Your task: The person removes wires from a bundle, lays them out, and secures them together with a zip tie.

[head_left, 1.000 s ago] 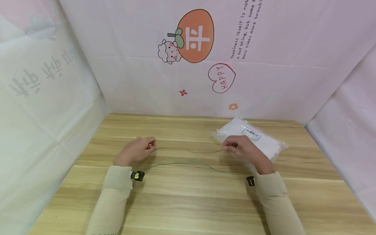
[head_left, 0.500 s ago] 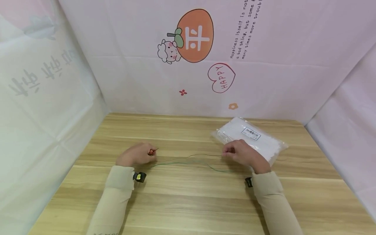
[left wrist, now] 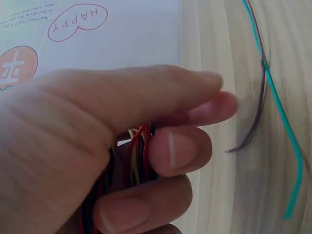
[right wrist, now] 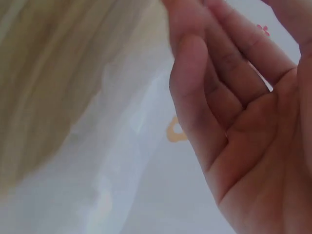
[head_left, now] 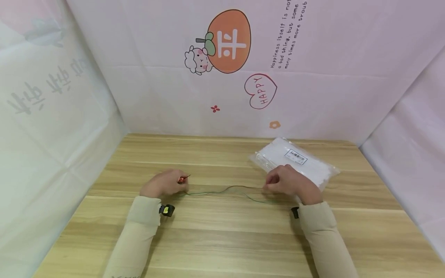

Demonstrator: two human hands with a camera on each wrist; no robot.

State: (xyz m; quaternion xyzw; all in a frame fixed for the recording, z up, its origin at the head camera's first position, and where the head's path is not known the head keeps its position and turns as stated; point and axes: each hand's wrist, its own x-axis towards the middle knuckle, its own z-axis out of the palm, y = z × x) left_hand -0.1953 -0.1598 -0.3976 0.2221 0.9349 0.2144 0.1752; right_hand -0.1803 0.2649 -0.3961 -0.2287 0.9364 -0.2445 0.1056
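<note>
My left hand (head_left: 165, 183) has its fingers curled round a bundle of thin wires (left wrist: 139, 156), red, black and yellow. One red end pokes out past the fingers in the head view. A single brownish-purple wire (left wrist: 259, 105) runs along the wood beside a green wire (left wrist: 282, 109); its left end lies loose, just off my left fingertips. At the other end of the brown wire, my right hand (head_left: 290, 183) pinches it between thumb and finger. The right wrist view shows the palm, with the fingertips cut off at the top.
A clear plastic bag (head_left: 314, 168) with white contents and a barcode label lies at the back right, partly behind my right hand. The wooden table (head_left: 222, 239) ends at a printed white cloth (head_left: 160, 104) that also hangs at both sides.
The brown wire has come down toward me, away from the left fingers, and now lies against the green one. Both hands have moved slightly nearer; the left still holds the bundle.
</note>
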